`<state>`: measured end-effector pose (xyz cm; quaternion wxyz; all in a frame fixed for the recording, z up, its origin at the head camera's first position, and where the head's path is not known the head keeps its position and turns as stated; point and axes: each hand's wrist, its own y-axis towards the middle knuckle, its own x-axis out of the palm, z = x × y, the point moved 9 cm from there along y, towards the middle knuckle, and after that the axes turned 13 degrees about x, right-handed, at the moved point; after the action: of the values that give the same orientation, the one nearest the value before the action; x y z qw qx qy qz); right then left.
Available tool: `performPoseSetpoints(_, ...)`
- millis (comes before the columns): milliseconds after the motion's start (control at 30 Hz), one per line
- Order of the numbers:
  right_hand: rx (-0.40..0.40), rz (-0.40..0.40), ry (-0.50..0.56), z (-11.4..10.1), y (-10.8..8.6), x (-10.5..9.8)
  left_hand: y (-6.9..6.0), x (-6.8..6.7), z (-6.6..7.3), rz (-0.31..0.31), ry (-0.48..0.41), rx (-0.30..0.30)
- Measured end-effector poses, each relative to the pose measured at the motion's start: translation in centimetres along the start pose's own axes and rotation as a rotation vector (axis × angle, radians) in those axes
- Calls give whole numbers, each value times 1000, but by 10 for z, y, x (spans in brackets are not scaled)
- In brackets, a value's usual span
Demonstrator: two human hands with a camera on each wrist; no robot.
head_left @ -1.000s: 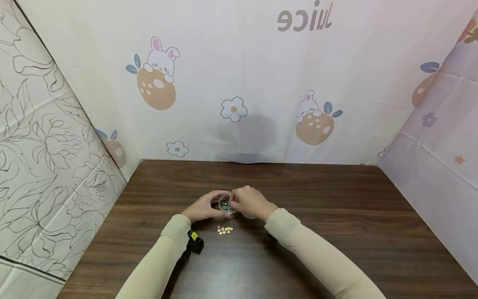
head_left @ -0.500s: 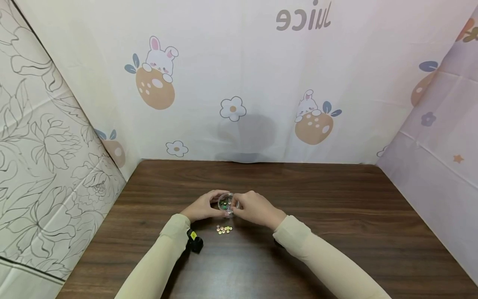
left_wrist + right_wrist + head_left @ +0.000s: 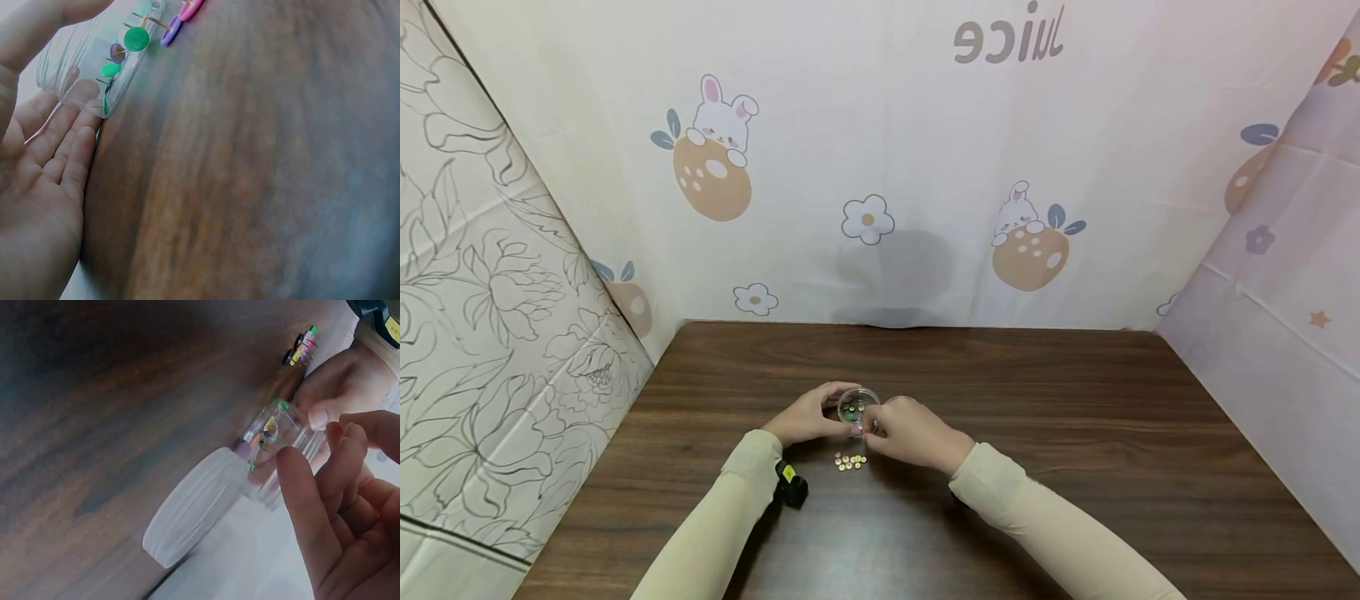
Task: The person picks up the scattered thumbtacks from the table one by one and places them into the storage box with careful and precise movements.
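A clear round jar (image 3: 851, 420) (image 3: 87, 47) (image 3: 290, 428) holds several coloured thumbtacks. My left hand (image 3: 808, 414) (image 3: 44, 187) grips it from the left, thumb on one side and fingers round the other. Curled fingers of my right hand (image 3: 917, 432) (image 3: 350, 506) are at the jar's right front rim. In the right wrist view its thumb and a bent finger come together, and whether a tack is between them cannot be seen. Several tacks (image 3: 850, 462) (image 3: 303, 347) lie grouped on the table in front of the jar.
A translucent round lid (image 3: 194, 506) lies on the table beside the jar, mostly hidden behind my right hand in the head view. A black wrist camera (image 3: 792, 486) is on my left wrist. Patterned cloth (image 3: 880, 167) hangs behind the wooden table (image 3: 1075, 400).
My right hand has come out of the jar's mouth and moved a little toward me, to its right front rim. My left hand keeps its grip on the jar.
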<state>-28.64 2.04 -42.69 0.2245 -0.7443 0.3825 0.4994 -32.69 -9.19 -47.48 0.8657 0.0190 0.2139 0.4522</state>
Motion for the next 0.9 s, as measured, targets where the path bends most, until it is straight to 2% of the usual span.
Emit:
performPoseSetpoints(133,-30,-13,-21,-3,-2,9,0,0,2,-2,0,10)
performPoseSetpoints(267,0,-79,-15,-2,-3,22,0,1,3,-3,2,19)
performPoseSetpoints(367,29,-97,-18,-1,-3,26,0,1,3,-4,2,27)
performPoseSetpoints(900,23,-37,-152,-3,-1,32,0,1,3,-9,6,37)
